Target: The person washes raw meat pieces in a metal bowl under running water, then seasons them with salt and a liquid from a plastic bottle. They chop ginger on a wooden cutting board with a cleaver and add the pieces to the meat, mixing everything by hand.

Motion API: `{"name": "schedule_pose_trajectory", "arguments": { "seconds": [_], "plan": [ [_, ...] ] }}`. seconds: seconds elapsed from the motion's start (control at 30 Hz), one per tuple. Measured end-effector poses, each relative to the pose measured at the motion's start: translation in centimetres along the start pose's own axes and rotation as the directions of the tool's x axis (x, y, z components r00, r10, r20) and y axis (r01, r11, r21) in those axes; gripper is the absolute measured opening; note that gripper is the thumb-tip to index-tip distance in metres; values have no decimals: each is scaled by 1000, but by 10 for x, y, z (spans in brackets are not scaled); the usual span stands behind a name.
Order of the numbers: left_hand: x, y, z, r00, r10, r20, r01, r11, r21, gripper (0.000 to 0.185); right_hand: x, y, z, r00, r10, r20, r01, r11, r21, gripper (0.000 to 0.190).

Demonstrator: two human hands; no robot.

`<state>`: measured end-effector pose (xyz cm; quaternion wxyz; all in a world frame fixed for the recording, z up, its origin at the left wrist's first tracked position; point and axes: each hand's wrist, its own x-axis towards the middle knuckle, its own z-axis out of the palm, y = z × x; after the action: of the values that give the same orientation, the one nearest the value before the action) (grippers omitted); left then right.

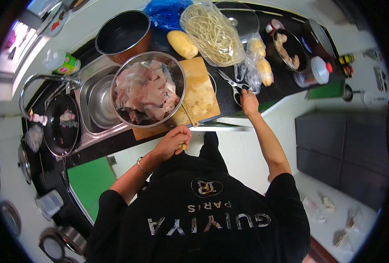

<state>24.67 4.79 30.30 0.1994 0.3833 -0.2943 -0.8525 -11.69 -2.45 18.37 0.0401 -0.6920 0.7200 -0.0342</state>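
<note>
My left hand (172,142) is closed around a small yellowish piece (182,146), possibly ginger, just off the counter's front edge. On the counter, kitchen scissors (231,81) lie with blades pointing away, and the fingers of my right hand (249,102) grip their handle. Beside that hand rests a clear plastic bag (264,70) of yellowish vegetables. A metal bowl (183,77) heaped with sliced raw fish (145,88) overlaps both the sink and a wooden cutting board (201,87). Next to the bowl, a knife handle (190,113) shows on the board; its blade is hidden.
Behind the bowl stand a deep pot (124,36), a large potato (182,44) and a bag of noodle-like strands (212,34). Ginger lies in a dark pan (288,51) at right. Left are the sink (99,98), its faucet (46,76) and a wok (61,131).
</note>
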Motion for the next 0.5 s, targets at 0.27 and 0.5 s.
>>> {"name": "schedule_pose_trajectory", "arguments": {
  "seconds": [0.27,0.5],
  "plan": [
    [-43,-32,-18,629,274,-728,-339,939,61,19,27,-62,-52,971,-215,107,99,765,637,24],
    [-58,22,-121,621,307,-721,-298,943,145,20,60,-197,-83,716,-434,547,-445,321,836,43]
  ]
}}
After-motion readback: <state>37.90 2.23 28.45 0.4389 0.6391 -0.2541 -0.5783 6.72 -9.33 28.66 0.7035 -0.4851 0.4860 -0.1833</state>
